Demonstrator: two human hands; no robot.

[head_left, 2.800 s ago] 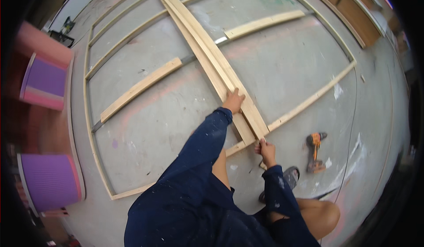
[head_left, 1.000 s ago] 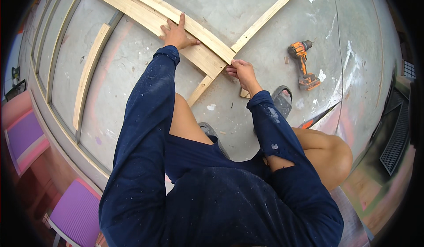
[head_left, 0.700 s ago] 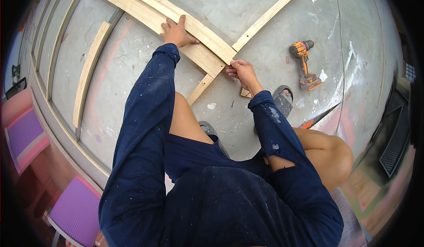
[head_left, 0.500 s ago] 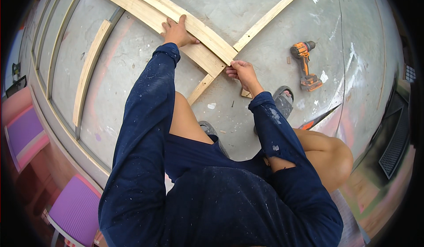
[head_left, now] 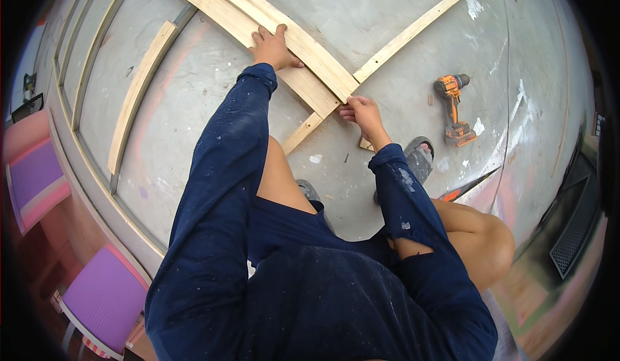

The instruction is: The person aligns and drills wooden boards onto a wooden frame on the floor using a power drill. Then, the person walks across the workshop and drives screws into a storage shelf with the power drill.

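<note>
Head view, looking down: the wider board [head_left: 309, 92] and the narrower board [head_left: 325, 66] run side by side toward the crouching person, their near ends close together. The left hand [head_left: 273, 49] is spread wide across the 2 of them, thumb over the wider, fingers reaching onto the narrower. The right hand [head_left: 365, 115] is drawn narrow at the narrower board's end corner; whether it truly pinches the wood, I can't tell.

For this steadying work, I'd lean weight through the left palm, feel across the 2 ends with the right fingertips, and nudge gently (timber this long swings widely at its far end).

Mind the edges: the far rail [head_left: 423, 28] meets the narrower board, and the near rail [head_left: 303, 132] meets the wider, so sideways shoves would likely bind. Concrete floor [head_left: 400, 109] stretches between the right hand and the orange drill [head_left: 453, 110], lying well apart. A wood block [head_left: 367, 144] and the right sandal [head_left: 418, 159] sit beside the right forearm, limiting its drop.
</note>
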